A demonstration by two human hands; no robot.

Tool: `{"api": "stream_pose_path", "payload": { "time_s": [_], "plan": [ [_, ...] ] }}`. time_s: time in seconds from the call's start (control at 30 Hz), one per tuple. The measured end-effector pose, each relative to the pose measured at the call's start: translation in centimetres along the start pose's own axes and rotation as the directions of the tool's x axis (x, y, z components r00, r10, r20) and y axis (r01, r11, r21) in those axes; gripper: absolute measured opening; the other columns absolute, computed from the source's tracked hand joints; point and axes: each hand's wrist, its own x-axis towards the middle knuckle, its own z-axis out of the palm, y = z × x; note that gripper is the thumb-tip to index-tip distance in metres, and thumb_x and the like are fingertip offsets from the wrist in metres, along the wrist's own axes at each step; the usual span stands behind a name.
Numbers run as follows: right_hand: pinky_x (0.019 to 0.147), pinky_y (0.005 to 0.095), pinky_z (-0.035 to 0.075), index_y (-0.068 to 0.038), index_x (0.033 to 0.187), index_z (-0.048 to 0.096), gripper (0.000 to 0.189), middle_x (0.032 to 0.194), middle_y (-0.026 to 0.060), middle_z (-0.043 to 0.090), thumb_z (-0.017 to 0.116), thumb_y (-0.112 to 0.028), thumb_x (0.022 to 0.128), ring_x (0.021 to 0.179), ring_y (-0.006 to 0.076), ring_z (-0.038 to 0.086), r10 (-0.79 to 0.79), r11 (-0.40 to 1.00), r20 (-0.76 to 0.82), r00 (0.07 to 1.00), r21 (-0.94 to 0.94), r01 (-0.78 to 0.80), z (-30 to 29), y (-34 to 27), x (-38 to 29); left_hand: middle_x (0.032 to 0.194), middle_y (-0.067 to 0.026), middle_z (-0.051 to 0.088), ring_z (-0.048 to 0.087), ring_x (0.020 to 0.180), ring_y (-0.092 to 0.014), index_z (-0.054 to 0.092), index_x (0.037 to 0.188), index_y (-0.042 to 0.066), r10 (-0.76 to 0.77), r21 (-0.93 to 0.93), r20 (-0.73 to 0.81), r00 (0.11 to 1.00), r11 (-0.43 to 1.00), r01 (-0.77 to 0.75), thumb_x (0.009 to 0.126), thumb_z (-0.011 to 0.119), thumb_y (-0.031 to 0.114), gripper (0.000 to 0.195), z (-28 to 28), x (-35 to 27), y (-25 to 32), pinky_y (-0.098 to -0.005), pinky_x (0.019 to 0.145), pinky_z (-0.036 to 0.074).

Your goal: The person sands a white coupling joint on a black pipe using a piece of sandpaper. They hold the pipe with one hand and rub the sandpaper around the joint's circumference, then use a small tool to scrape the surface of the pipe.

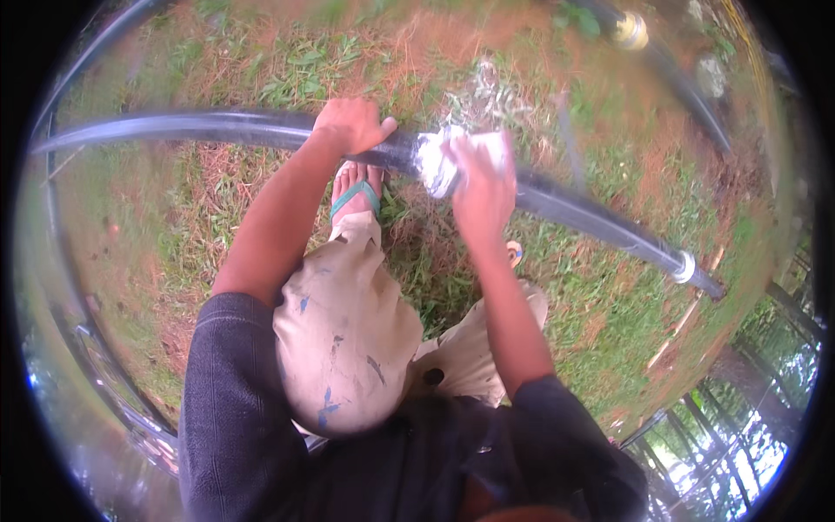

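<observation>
A long black pipe (574,212) runs across in front of me, above the grass. My left hand (352,125) grips it from above, the thumb pointing right. Just right of that hand, a white, wet-looking coating or wrap (436,162) surrounds a section of the pipe. My right hand (483,171) is at this white section, blurred, with a white piece (494,149) at its fingers; whether that is a cloth, foam or other material cannot be told. White residue (486,91) lies on the grass just beyond. A white ring (685,267) sits near the pipe's right end.
Another black pipe (691,98) with a pale yellow fitting (631,31) lies at the upper right. Further dark pipes curve along the left rim. My sandalled foot (355,196) is under the pipe. A thin stick (678,326) lies on the grass at right.
</observation>
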Motion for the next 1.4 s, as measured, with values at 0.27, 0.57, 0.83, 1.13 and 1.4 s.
{"api": "stream_pose_path", "payload": {
  "time_s": [0.27, 0.57, 0.83, 1.13, 1.4],
  "plan": [
    [0.098, 0.0451, 0.061, -0.014, 0.122, 0.084, 0.044, 0.125, 0.0129, 0.081, 0.064, 0.008, 0.090, 0.115, 0.0375, 0.078, -0.043, 0.993, -0.070, 0.997, 0.103, 0.050, 0.7, -1.0, -0.3, 0.123, -0.0269, 0.078, 0.074, 0.121, -0.042, 0.079, 0.120, -0.002, -0.029, -0.007, -0.085, 0.996, 1.000, 0.029, 0.107, 0.045, 0.059, 0.071, 0.8, 0.3, -1.0, -0.0543, 0.108, 0.056],
    [0.077, 0.0512, 0.060, -0.023, 0.122, 0.085, 0.035, 0.095, 0.0156, 0.081, 0.066, -0.006, 0.098, 0.089, 0.0401, 0.079, -0.068, 0.984, -0.195, 0.978, 0.151, 0.098, 2.2, 1.5, 0.2, 0.133, -0.0294, 0.073, 0.069, 0.130, -0.042, 0.073, 0.128, -0.004, -0.018, -0.010, -0.011, 1.000, 1.000, 0.018, 0.109, 0.041, 0.065, 0.079, -0.5, 0.0, 0.1, -0.0532, 0.114, 0.050],
    [0.094, 0.0473, 0.062, -0.014, 0.125, 0.083, 0.041, 0.129, 0.0167, 0.079, 0.063, 0.004, 0.093, 0.113, 0.0363, 0.077, 0.036, 0.990, 0.086, 0.996, 0.133, -0.048, -0.6, 0.3, 1.2, 0.123, -0.0277, 0.077, 0.073, 0.122, -0.042, 0.077, 0.119, -0.002, -0.030, -0.033, -0.051, 0.998, 0.999, 0.028, 0.108, 0.044, 0.062, 0.074, 0.4, 0.5, -0.3, -0.0538, 0.107, 0.054],
    [0.085, 0.0421, 0.066, -0.007, 0.132, 0.080, 0.042, 0.116, 0.0185, 0.083, 0.066, 0.009, 0.096, 0.102, 0.0355, 0.082, 0.136, 0.980, -0.175, 0.975, 0.169, -0.106, -5.2, 0.3, 0.5, 0.119, -0.0234, 0.080, 0.076, 0.118, -0.040, 0.080, 0.118, 0.000, -0.032, -0.020, -0.013, 0.999, 0.999, 0.031, 0.108, 0.046, 0.061, 0.071, -0.3, 0.8, -0.6, -0.0525, 0.104, 0.058],
    [0.125, 0.0499, 0.045, -0.019, 0.145, 0.075, 0.050, 0.153, 0.0093, 0.070, 0.062, -0.002, 0.100, 0.148, 0.0380, 0.060, -0.114, 0.993, 0.084, 0.990, 0.011, 0.113, 0.9, -1.0, -3.1, 0.127, -0.0281, 0.076, 0.072, 0.124, -0.043, 0.077, 0.120, -0.002, -0.031, -0.030, -0.052, 0.998, 0.999, 0.030, 0.109, 0.043, 0.063, 0.074, 0.5, -0.1, -1.0, -0.0533, 0.111, 0.053]
  ]
}}
